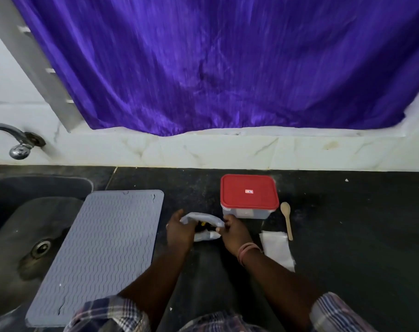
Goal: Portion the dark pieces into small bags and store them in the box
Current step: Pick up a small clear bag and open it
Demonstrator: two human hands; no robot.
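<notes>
Two hands on one bag: your left hand (179, 230) and right hand (233, 232) grip the plastic bag (202, 220) between them | dark pieces (202, 227) inside (barely visible) | box (249, 196) just beyond right hand, lid on | keep the mouth wide and upright.

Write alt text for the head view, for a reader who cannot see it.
Both hands, left hand and right hand, hold a plastic bag of dark pieces over a dark counter. Behind sits a red-lidded box, lid on, beside a wooden spoon and empty bags.
</notes>
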